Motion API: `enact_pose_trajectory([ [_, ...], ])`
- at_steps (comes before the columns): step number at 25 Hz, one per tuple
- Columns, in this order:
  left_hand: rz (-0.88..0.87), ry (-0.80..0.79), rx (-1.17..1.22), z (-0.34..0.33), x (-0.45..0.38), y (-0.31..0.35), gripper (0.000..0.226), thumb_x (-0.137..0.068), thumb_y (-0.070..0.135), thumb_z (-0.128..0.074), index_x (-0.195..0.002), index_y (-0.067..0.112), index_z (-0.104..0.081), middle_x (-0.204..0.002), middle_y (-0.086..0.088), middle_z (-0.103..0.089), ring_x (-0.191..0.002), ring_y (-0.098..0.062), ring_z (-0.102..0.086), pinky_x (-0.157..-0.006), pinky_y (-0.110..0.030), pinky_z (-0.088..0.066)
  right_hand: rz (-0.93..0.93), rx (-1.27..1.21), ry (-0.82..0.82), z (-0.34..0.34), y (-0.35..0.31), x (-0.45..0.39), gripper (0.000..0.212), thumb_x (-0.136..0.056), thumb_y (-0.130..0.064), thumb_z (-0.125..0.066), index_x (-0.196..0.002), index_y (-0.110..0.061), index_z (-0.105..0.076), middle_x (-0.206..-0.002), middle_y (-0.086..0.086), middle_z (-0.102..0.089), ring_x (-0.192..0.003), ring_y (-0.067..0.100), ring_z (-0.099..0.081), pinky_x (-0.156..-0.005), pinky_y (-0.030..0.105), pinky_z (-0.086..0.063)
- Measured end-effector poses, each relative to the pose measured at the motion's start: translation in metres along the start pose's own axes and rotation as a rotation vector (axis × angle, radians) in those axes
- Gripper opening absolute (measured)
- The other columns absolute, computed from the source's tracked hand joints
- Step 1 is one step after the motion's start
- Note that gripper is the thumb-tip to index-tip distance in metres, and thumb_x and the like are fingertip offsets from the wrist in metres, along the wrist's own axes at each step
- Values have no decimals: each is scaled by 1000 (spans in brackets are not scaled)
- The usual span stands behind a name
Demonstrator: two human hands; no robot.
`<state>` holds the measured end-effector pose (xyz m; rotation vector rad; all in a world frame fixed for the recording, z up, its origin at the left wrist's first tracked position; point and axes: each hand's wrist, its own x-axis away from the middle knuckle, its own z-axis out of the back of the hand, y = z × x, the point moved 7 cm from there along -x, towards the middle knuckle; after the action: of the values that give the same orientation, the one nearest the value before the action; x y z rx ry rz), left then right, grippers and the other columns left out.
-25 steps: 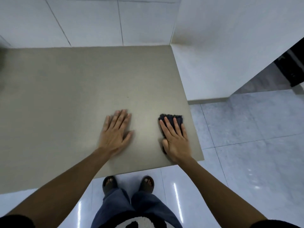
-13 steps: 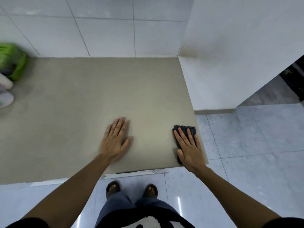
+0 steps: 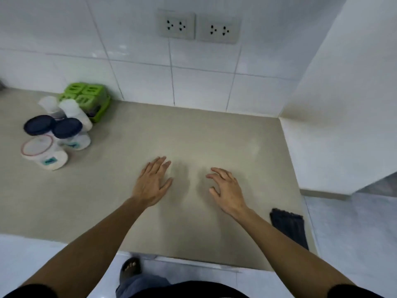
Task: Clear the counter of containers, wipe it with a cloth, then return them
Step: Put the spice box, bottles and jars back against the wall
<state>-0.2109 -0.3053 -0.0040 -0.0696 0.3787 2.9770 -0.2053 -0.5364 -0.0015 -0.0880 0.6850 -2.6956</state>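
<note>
The beige counter point(image 3: 204, 134) fills the middle of the head view. My left hand point(image 3: 153, 182) hovers flat over its centre, fingers apart, holding nothing. My right hand point(image 3: 225, 189) floats beside it with curled, spread fingers, also empty. The dark cloth point(image 3: 289, 225) lies folded at the counter's front right corner, apart from my right hand. A cluster of containers stands at the far left: a red-rimmed white tub point(image 3: 44, 152), two navy-lidded jars point(image 3: 67, 132), white bottles point(image 3: 73, 110) and a green box point(image 3: 87, 97) against the wall.
White tiled wall behind, with two double sockets point(image 3: 197, 26) above the counter. A white side wall point(image 3: 343, 104) bounds the counter on the right. Grey floor tiles point(image 3: 354, 244) lie to the right and in front, where my foot point(image 3: 130, 268) shows.
My right hand has let go of the cloth and moved left and forward; the cloth stays at the front right corner. The view has tilted up and left, revealing the containers and sockets.
</note>
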Motion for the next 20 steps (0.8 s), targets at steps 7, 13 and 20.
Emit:
enact_pose_trajectory([
  [7, 48, 53, -6, 87, -37, -158, 52, -89, 46, -41, -135, 21, -47, -145, -1, -44, -131, -23, -43, -106, -38, -37, 58, -76, -19, -39, -156, -140, 33, -90, -26, -54, -122, -22, -61, -135, -3, -53, -124, 19, -47, -103, 30, -36],
  [13, 47, 150, 83, 174, -85, -291, 31, -91, 25, -53, -121, 19, -60, -128, 0, -56, -116, -25, -53, -90, -36, -46, -34, -177, 0, -70, -273, -252, 29, -89, -30, -55, -115, -22, -65, -124, -4, -62, -113, 19, -58, -91, 30, -46],
  [20, 271, 182, 205, 221, -152, -434, 29, -91, 23, -52, -118, 18, -61, -121, -2, -61, -109, -24, -58, -90, -38, -48, -328, -337, -53, -116, -311, -355, 26, -88, -27, -58, -110, -17, -65, -114, 1, -68, -105, 22, -62, -87, 28, -47],
])
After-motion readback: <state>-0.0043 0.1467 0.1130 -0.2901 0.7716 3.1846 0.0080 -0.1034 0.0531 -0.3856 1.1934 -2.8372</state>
